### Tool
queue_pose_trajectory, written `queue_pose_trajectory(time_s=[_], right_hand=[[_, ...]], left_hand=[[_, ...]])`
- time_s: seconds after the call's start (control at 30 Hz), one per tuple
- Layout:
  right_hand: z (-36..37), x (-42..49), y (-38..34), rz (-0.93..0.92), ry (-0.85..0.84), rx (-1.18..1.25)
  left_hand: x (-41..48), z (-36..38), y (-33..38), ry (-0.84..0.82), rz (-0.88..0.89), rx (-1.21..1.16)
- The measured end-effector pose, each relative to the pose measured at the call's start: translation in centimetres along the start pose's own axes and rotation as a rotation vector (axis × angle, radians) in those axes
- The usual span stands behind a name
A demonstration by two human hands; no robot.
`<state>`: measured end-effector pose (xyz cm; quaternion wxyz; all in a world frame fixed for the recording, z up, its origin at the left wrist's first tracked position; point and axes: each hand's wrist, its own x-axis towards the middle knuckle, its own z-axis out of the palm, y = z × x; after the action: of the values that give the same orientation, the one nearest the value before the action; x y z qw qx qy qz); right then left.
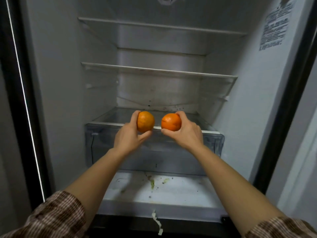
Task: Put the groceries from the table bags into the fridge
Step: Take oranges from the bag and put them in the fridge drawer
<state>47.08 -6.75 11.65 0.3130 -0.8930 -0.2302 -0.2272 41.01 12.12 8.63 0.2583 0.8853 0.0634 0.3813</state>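
Two oranges side by side in front of the drawer [106, 134], left orange [145, 121] in the left hand [128, 138], right orange [171, 121] in the right hand [187, 134], two shelves above the drawer, upper shelf [161, 26] over lower shelf [157, 70], fridge floor [171, 188] below the drawer.

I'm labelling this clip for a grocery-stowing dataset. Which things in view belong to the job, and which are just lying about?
Part of the job:
- orange in left hand, left hand
- orange in right hand, right hand
- fridge shelf, clear drawer

Just lying about:
- green scraps on the fridge floor
- pale strip at the front edge
- printed label
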Motion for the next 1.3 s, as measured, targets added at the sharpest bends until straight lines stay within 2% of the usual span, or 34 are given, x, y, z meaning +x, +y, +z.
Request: queue_pose_trajectory(time_s=[0.27, 0.43, 0.67, 0.8, 0.87, 0.9, 1.03, 1.1, 1.2, 1.3], right_hand=[[-4.6, 0.2, -3.0, 0.032, -0.158, -0.103], [-5.5, -0.7, -4.1, 0.093, -0.381, 0.081], [-3.6, 1.0, -4.7, 0.124, -0.682, -0.085], [-1.0, 2.1, -4.6, 0.234, -0.951, -0.083], [-0.5, 2.5, -4.7, 0.283, -1.041, -0.107], [-0.2, 2.6, -4.7, 0.31, -1.075, -0.112], [1.5, 2.3, -4.1, 0.427, -1.178, -0.106], [2.0, 2.2, -3.9, 0.495, -1.179, -0.075], [1.8, 2.1, -3.8, 0.512, -1.123, -0.019], [0.9, 1.6, -4.0, 0.427, -1.015, -0.029]], left_hand=[[-1.0, -4.2, 1.5, -0.007, -0.009, -0.105], [-1.2, -5.9, 1.9, -0.13, -0.054, -0.065], [1.2, -6.5, 2.2, -0.542, -0.216, 0.036], [2.5, -6.2, 1.5, -0.949, -0.298, 0.047], [2.8, -5.7, 1.2, -1.18, -0.339, 0.057], [3.0, -5.4, 0.9, -1.236, -0.364, 0.056], [3.0, -4.6, 0.5, -1.117, -0.556, -0.016], [3.3, -4.5, 0.4, -1.196, -0.569, 0.055], [3.5, -4.5, 0.5, -1.212, -0.577, 0.066], [3.2, -4.4, 0.5, -1.212, -0.558, 0.051]])
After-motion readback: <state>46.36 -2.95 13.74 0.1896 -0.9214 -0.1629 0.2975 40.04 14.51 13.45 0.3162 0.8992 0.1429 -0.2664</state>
